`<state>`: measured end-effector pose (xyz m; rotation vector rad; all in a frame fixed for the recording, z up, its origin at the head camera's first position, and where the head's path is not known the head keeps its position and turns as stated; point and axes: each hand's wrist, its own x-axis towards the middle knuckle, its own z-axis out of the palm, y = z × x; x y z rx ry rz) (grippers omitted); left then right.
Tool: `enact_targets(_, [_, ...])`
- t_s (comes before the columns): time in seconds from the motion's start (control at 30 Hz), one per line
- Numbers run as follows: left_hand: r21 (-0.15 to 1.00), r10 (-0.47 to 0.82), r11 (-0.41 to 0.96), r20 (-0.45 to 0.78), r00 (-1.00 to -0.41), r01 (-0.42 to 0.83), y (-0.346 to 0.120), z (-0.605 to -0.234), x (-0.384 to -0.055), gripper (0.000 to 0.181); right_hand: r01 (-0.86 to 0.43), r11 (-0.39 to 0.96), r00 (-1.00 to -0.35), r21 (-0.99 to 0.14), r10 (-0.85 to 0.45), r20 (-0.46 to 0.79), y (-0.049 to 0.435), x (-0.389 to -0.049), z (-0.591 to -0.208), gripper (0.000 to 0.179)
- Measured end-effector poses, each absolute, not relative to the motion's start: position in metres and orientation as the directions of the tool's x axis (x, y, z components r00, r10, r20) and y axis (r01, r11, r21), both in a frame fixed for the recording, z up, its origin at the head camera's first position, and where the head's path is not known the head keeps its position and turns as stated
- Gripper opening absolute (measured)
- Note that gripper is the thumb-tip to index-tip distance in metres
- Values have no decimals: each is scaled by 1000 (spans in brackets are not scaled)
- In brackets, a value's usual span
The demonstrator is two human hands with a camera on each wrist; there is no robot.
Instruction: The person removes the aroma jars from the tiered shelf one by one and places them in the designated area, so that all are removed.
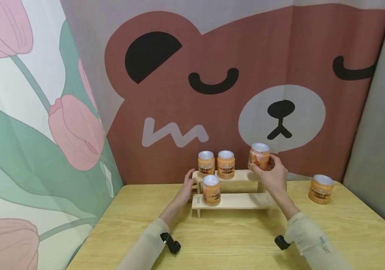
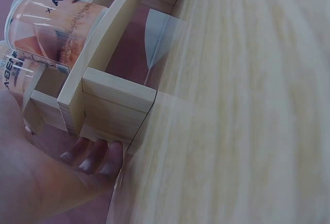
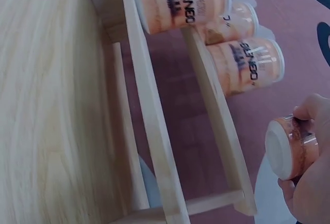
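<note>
A two-step wooden stand is on the table. My left hand holds its left end, and in the left wrist view curled fingers touch the end piece. My right hand grips an orange jar with a silvery lid, raised above the right part of the upper step. The right wrist view shows the pale base of this held jar, clear of the wood. Two similar jars, a left one and a right one, stand side by side on the upper step. Another jar stands on the lower step's left end.
One more orange jar stands on the table to the right of the stand. Behind the light wooden table hangs a curtain with a bear print, and a tulip-printed curtain hangs on the left.
</note>
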<state>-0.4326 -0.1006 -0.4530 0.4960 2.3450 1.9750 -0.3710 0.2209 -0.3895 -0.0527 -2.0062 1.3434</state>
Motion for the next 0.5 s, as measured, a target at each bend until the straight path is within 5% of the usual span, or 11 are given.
enact_targets(0.5, [970,259,140,156,-953,197,-99,-452,-430,62,-267,496,-742,-826,442,505,247,-366,-383,73])
